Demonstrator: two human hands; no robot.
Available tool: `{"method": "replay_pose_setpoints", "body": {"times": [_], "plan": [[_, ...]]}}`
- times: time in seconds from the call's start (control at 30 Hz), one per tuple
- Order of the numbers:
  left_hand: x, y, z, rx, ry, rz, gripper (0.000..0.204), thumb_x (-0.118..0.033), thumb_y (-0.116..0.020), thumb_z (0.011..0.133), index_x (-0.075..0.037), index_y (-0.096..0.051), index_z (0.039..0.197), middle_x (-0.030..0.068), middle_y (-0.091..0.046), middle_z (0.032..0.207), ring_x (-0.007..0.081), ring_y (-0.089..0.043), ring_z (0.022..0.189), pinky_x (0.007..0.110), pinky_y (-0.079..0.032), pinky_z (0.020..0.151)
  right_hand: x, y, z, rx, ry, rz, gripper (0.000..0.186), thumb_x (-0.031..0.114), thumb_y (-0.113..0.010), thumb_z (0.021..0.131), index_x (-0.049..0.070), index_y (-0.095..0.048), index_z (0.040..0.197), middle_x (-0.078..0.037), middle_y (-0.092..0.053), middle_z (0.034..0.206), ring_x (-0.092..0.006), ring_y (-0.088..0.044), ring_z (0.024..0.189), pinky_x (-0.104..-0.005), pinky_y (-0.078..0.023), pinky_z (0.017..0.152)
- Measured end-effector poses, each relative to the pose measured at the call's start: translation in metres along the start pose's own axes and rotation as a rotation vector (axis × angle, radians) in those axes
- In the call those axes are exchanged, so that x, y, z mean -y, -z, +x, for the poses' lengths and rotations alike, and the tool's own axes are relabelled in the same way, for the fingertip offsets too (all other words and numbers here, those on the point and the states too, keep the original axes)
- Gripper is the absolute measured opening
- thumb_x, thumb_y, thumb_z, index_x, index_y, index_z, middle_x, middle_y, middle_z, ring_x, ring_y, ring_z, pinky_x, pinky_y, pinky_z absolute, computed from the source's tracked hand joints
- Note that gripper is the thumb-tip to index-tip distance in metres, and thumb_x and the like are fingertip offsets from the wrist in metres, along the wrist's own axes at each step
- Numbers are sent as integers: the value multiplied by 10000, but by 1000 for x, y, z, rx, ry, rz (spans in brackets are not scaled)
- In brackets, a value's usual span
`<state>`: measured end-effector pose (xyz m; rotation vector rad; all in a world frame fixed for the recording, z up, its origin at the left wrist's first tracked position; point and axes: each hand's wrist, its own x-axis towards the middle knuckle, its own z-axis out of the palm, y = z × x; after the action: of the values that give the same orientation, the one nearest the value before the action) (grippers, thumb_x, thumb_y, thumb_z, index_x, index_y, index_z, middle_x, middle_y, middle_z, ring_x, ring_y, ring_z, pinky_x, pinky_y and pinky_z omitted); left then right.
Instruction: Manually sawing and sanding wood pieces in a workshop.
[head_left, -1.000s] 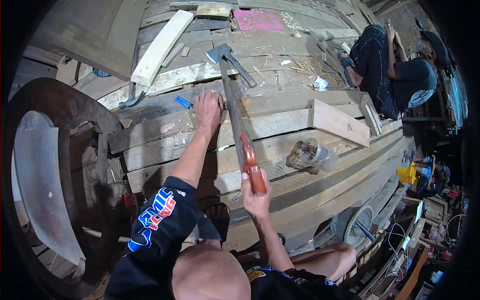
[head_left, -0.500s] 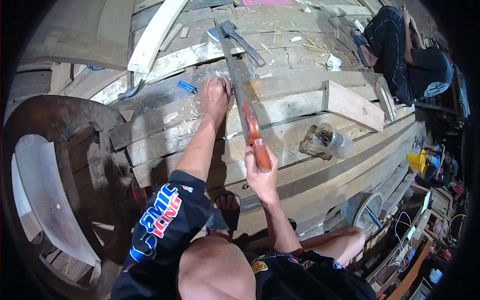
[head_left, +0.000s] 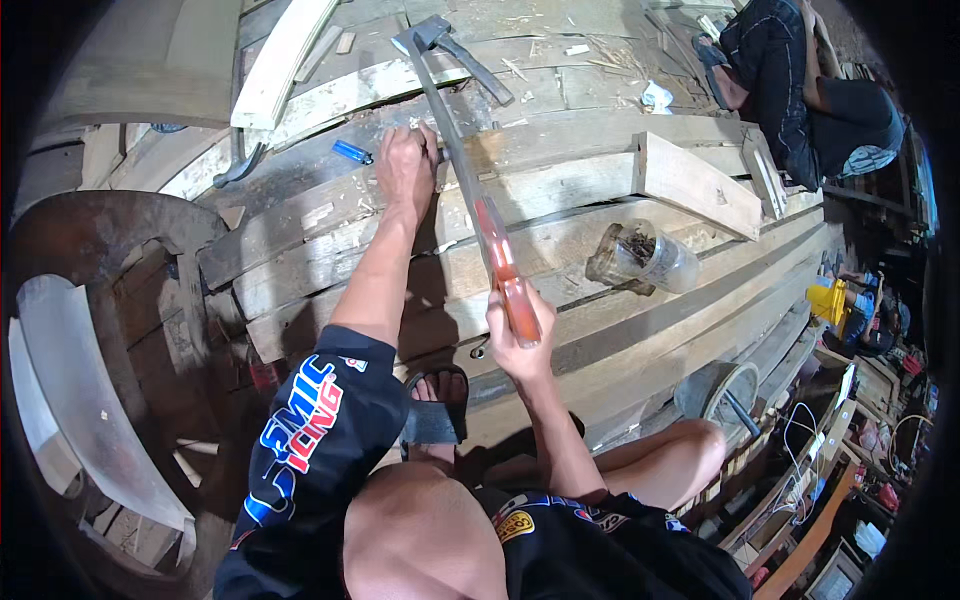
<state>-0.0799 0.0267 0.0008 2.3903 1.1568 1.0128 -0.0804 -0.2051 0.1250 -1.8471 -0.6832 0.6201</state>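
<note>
Firmly wrapped around orange-handled hammer point(head_left: 470, 180), right hand point(head_left: 512, 335), head raised over planks point(head_left: 560, 180); left hand point(head_left: 405, 170) pinched shut, pressed on plank beside blue lighter point(head_left: 352, 152).

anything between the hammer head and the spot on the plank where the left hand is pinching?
Nothing visible. The hammer, gripped by the right hand, is raised over the plank. The left hand rests right beside the shaft, fingers at the spot. What they pinch is too small to tell.
</note>
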Motion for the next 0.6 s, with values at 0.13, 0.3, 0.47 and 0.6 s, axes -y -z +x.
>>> {"method": "replay_pose_setpoints", "body": {"times": [0.13, 0.3, 0.47, 0.6], "plan": [[-7, -2, 2, -21, -8, 10, 283, -119, -560, 871, 15, -612, 628, 183, -577, 703, 354, -550, 708, 447, -455, 659, -5, -1, -1, -67, 43, 31, 75, 14, -599, 780, 16, -542, 830, -72, -524, 621, -138, -485, 524, -282, -431, 537], [-7, -1, 1, -50, 44, 34, 286, -140, -572, 862, 10, -616, 624, 184, -578, 695, 357, -557, 696, 445, -461, 663, -14, 2, 4, -5, 87, -12, 84, 42, -604, 784, 15, -532, 818, -82, -505, 598, -141, -476, 498, -286, -418, 510], [-5, 0, 0, -75, 0, 37, 308, -153, -582, 859, 4, -594, 595, 175, -581, 699, 351, -555, 672, 454, -452, 631, -13, 12, 0, 28, 4, -26, 71, 39, -590, 781, 11, -539, 820, -72, -487, 586, -107, -467, 501, -278, -399, 493], [-9, -2, 1, -13, -6, 23, 270, -137, -571, 867, 14, -598, 645, 181, -587, 692, 358, -562, 665, 446, -462, 640, -9, 5, 12, -22, 94, -61, 105, 41, -548, 844, 5, -601, 927, -21, -531, 659, -76, -472, 563, -251, -393, 518]]}}
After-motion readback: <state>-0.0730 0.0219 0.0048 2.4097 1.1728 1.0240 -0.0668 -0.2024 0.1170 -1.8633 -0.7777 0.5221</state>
